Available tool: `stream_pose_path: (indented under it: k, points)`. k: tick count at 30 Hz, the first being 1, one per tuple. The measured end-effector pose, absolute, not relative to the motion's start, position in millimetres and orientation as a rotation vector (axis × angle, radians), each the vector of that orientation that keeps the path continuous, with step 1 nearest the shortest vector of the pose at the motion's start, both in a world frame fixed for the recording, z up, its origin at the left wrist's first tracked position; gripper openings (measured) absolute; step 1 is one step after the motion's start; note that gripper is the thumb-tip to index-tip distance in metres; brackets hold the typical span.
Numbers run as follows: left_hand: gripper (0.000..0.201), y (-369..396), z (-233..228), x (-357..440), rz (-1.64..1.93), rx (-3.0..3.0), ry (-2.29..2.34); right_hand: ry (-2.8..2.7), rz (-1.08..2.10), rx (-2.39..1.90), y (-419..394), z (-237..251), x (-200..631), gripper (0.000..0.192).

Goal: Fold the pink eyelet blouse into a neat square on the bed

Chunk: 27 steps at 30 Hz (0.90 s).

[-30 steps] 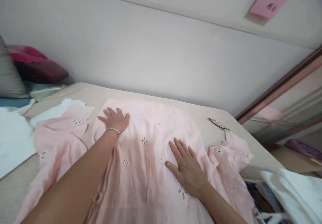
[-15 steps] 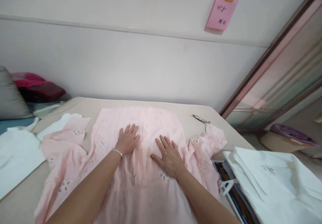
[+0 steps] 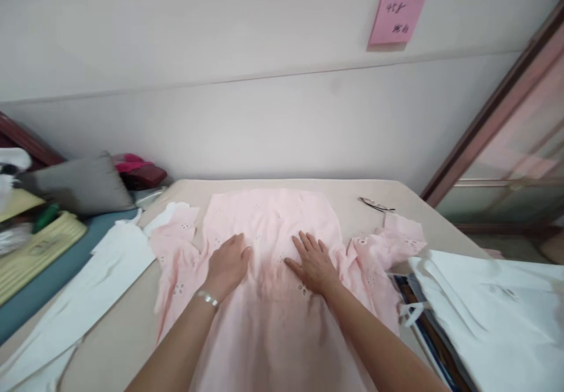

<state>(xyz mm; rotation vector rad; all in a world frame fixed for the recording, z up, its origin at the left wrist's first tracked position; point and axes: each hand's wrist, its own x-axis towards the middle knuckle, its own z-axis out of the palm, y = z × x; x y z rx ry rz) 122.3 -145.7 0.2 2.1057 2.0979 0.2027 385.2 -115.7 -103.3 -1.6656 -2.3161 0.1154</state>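
Beige padded table [image 3: 343, 195] against a pale wall, with a pink note [image 3: 398, 13] taped high on the wall near the table's far right corner. At the left edge, a grey cushion [image 3: 81, 183] and a yellow-green ridged board [image 3: 35, 251] sit off the table; white cloth [image 3: 110, 262] hangs over that edge. Centre: pink eyelet garment [image 3: 273, 221] spread flat, reaching from close to the far edge toward the near edge, its left sleeve [image 3: 176, 233] crumpled and its right sleeve [image 3: 396, 242] bunched near the right edge. Left hand [image 3: 228, 264], bracelet at the wrist, lies palm down with fingers loosely extended on the body of the garment, gripping nothing. Right hand [image 3: 314, 261] lies just beside it, likewise flat and open, fingers spread on the fabric. Scissors [image 3: 374, 205] rest near the far right corner; folded white fabric [image 3: 489, 304] is stacked at the right edge. Judged progress: the central panel looks smoothed; both sleeves remain wrinkled, and no fold is visible yet.
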Motion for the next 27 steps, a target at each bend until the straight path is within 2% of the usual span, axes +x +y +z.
stream_pose_path:
  k: [3, 7, 10, 16, 21, 27]
  points:
    - [0.049, -211.4, 19.5, 66.7, 0.068, 1.682, 2.489, -2.325, 0.059, -1.655, -114.4, -107.4, 385.1, 0.079]
    - [0.054, -267.6, 6.6, 14.6, -0.126, 1.304, 2.652, -2.348, -0.001, -1.669, -114.5, -110.7, 384.7, 0.079]
    - [0.051, -270.2, -12.6, -2.5, -0.091, 1.207, 2.545, -2.371, -0.035, -1.68, -115.6, -111.6, 384.4, 0.079]
    - [0.017, -250.5, -20.8, -31.1, 0.038, 1.173, 2.288, -2.39, -0.076, -1.701, -113.3, -118.0, 384.7, 0.078]
    - [0.019, -260.5, -14.8, -46.3, 0.119, 1.141, 2.151, -2.416, -0.11, -1.718, -110.9, -119.3, 385.4, 0.077]
    - [0.022, -266.8, -3.9, -51.6, 0.051, 1.239, 2.279, -2.438, -0.105, -1.744, -110.9, -121.0, 384.7, 0.076]
